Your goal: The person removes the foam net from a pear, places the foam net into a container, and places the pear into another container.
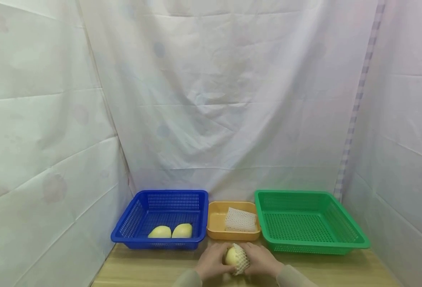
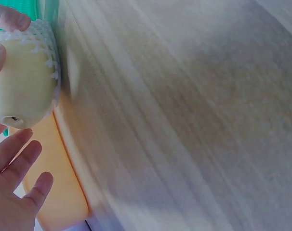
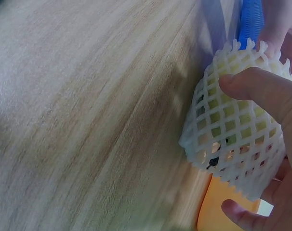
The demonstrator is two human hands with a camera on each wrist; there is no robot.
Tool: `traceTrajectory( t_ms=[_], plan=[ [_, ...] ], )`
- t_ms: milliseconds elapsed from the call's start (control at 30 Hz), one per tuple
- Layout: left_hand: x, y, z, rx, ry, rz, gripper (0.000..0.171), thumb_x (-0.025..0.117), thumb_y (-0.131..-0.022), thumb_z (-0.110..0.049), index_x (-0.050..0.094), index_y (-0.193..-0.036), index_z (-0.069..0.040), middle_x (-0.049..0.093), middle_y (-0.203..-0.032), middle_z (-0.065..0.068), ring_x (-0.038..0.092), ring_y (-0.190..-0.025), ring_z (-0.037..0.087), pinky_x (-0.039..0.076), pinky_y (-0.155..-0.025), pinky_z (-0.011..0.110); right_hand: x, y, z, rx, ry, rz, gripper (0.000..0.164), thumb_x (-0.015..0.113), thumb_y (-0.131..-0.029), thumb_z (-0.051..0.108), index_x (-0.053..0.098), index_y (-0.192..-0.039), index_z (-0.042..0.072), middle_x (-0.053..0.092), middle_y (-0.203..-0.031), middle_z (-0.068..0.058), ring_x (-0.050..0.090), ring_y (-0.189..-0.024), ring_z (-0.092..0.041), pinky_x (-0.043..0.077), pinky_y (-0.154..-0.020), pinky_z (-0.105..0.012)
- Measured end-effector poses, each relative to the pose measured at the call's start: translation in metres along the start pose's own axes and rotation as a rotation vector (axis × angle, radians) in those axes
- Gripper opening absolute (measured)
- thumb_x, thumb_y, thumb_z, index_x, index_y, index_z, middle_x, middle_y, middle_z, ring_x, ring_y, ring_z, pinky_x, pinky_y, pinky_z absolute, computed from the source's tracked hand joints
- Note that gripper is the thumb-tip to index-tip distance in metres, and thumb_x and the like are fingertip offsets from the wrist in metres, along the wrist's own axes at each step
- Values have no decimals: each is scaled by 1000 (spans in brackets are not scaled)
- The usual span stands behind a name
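In the head view a pale yellow pear point(image 1: 230, 257), partly inside a white foam net sleeve point(image 1: 242, 261), is held between both hands just above the table front. My left hand point(image 1: 211, 261) grips the pear's bare end with thumb and index finger; its other fingers spread apart in the left wrist view. The bare end point(image 2: 23, 82) has a small dark hollow. My right hand point(image 1: 262, 260) holds the netted end, thumb laid across the mesh point(image 3: 237, 120) in the right wrist view. A dark stem shows through the mesh. Some fingertips are hidden behind the pear.
A blue basket point(image 1: 125, 227) at the left holds two more pears point(image 1: 182, 230). Between the baskets, a small orange tray point(image 1: 216, 231) contains white foam nets point(image 1: 240, 220). The green basket point(image 1: 311, 244) stands at the right. White curtains point(image 1: 225, 99) enclose the wooden table point(image 1: 139, 267).
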State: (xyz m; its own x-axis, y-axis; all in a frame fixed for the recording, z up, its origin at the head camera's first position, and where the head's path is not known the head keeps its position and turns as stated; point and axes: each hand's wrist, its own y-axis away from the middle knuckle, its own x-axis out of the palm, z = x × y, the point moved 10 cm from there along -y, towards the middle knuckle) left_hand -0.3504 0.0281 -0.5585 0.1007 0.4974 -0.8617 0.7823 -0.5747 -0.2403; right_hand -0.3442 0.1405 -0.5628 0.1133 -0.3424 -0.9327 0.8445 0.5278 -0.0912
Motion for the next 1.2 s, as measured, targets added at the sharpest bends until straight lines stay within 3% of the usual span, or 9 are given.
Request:
traceTrajectory(
  t_ms=[200,500,767,1067,1200],
  plan=[
    [-1,0,-11,77,-59,9,56,77,-74,-51,61,-121,-25,62,-107,-17,55,-95,4,46,-79,30,0,0,1,4,17,-3,76,85,-62,30,56,-129,9,62,-110,4,58,-94,-12,50,-79,-42],
    [10,-4,-17,113,-234,25,64,79,-71,-43,57,-129,-26,59,-125,-9,55,-112,11,46,-91,39,6,-3,-4,19,17,12,82,85,-62,36,54,-131,7,58,-104,6,55,-87,-10,50,-72,-38],
    [12,-2,-34,164,-386,32,72,76,-73,-44,51,-136,-20,55,-131,-6,51,-119,13,42,-97,43,11,-5,-10,61,18,39,87,85,-60,47,54,-129,5,59,-109,2,57,-94,-14,50,-76,-42],
    [5,0,-41,231,-384,-48,70,80,-70,-42,54,-131,-18,60,-121,-5,56,-110,13,45,-92,36,16,-5,-14,53,-45,32,97,88,-54,48,51,-133,8,58,-118,1,55,-100,-15,48,-82,-44],
    [4,-1,-39,238,-366,-62,70,80,-70,-42,55,-130,-17,61,-119,-5,58,-105,12,48,-88,32,16,-7,-15,32,-134,11,93,89,-52,39,51,-133,11,58,-120,5,55,-101,-11,48,-85,-39]
  ],
)
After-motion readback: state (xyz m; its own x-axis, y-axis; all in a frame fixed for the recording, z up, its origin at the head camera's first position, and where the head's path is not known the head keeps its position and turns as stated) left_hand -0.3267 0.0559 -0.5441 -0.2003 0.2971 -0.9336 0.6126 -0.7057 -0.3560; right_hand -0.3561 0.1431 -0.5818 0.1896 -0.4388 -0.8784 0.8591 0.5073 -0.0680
